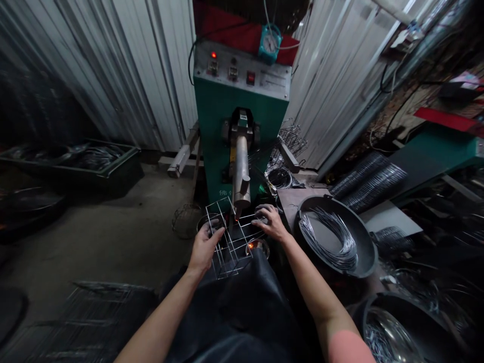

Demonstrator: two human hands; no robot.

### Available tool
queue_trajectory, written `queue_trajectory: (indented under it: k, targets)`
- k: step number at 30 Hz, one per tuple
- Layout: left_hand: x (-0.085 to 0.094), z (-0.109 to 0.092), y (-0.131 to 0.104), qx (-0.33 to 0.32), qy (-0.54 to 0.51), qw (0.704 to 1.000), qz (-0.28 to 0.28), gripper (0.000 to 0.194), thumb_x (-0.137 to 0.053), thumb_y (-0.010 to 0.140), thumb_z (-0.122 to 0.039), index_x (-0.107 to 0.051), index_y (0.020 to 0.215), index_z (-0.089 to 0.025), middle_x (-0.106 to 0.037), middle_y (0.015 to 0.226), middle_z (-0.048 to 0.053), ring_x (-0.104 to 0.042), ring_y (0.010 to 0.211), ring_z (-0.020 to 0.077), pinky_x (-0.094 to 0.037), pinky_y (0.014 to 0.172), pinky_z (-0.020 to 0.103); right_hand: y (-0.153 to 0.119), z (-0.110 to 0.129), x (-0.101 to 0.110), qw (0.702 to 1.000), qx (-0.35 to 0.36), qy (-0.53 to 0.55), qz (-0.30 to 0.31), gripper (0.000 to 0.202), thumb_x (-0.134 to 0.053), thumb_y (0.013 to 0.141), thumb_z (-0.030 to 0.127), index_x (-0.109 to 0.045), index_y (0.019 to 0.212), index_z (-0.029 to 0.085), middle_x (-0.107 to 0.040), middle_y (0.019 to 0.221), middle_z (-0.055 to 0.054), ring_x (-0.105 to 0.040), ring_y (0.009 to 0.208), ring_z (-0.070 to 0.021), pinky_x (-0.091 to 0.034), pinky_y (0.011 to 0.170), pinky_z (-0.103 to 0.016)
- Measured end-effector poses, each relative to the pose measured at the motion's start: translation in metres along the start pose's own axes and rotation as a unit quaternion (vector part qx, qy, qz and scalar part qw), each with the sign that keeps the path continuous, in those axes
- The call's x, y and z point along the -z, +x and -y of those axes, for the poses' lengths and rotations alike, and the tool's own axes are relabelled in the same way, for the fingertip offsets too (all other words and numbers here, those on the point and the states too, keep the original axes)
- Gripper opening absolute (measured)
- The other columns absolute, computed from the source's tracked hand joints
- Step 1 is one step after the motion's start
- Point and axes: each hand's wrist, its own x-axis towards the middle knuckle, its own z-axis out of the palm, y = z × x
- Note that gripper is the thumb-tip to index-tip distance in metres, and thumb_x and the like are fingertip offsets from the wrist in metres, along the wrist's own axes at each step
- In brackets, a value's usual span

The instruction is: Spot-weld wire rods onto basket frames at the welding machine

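Green machine (214,126), "佛" (223,192), behind wire frame (230,244)

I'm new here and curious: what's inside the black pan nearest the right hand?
Curved metal wires lie in the black pan; the bottom beneath them is covered.

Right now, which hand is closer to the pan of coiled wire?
Right: the right hand is left of the black pan, apart from it; the left hand is farther left, holding a wire rack.

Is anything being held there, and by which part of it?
The left hand holds the wire frame by its left side. The right hand is at the frame's right; exactly what it grips, if anything, cannot be told.
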Motion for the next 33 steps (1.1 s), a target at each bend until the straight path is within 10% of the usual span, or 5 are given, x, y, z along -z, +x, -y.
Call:
queue_trajectory:
  k: [33]
  targets:
    - [-0.002, -0.002, 0.020, -0.019, -0.046, 0.998, -0.046, 0.041, -0.078, 0.049, -0.033, -0.056, 0.079, -0.015, -0.054, 0.062, -0.004, -0.048, 0.055, 0.0080, -0.037, 0.056, 0.022, 0.029, -0.022, -0.013, 0.999, -0.013, 0.037, 0.038, 0.022, -0.067, 0.075, 0.041, -0.065, 0.068, 0.020, -0.063, 0.100, -0.004, -0.048, 0.104, -0.0193, -0.027, 0.095, -0.036]
